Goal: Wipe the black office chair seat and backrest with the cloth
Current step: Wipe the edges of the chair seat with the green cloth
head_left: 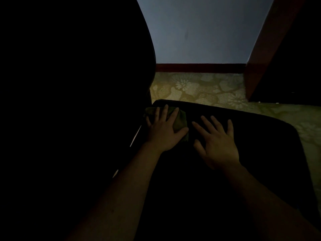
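The scene is very dark. The black chair seat (pixel 251 136) fills the lower middle, and the black backrest (pixel 78 75) rises as a dark mass on the left. A folded green cloth (pixel 180 121) lies on the seat's far left corner, close to the backrest. My left hand (pixel 165 131) presses flat on the cloth with straight, spread fingers. My right hand (pixel 217 143) rests flat on the bare seat just to the right of the cloth, fingers spread, holding nothing.
Beyond the seat lies a patterned yellow-green carpet (pixel 208 87). A pale wall (pixel 199 32) with a dark red skirting board (pixel 199 67) stands behind. A dark reddish wooden piece of furniture (pixel 271 49) stands at the right.
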### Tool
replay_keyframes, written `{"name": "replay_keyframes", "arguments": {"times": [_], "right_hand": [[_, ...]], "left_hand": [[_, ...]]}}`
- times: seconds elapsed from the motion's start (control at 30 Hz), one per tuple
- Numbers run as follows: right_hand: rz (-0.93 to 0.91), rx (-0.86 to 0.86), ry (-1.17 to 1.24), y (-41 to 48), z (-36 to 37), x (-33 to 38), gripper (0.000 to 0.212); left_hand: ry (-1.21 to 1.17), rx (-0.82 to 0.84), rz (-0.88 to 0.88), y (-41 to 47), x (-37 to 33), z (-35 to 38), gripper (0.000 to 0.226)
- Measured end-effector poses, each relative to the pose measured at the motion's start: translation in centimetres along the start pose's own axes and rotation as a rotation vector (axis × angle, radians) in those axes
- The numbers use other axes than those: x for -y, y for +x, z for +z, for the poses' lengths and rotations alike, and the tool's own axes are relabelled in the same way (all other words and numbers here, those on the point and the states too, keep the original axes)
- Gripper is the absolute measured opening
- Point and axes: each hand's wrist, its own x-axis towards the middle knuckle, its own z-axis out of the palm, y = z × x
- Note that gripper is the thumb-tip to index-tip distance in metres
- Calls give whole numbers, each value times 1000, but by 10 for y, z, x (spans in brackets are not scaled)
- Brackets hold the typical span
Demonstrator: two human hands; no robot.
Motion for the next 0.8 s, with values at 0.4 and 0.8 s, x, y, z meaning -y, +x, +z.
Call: {"name": "replay_keyframes", "arguments": {"times": [0.4,0.8], "right_hand": [[129,-119,59,6,4,1,73],[108,-104,69,9,1,3,73]], "left_hand": [[-5,-36,-18,-10,-4,4,83],[-54,-7,-17,23,-4,-6,84]]}}
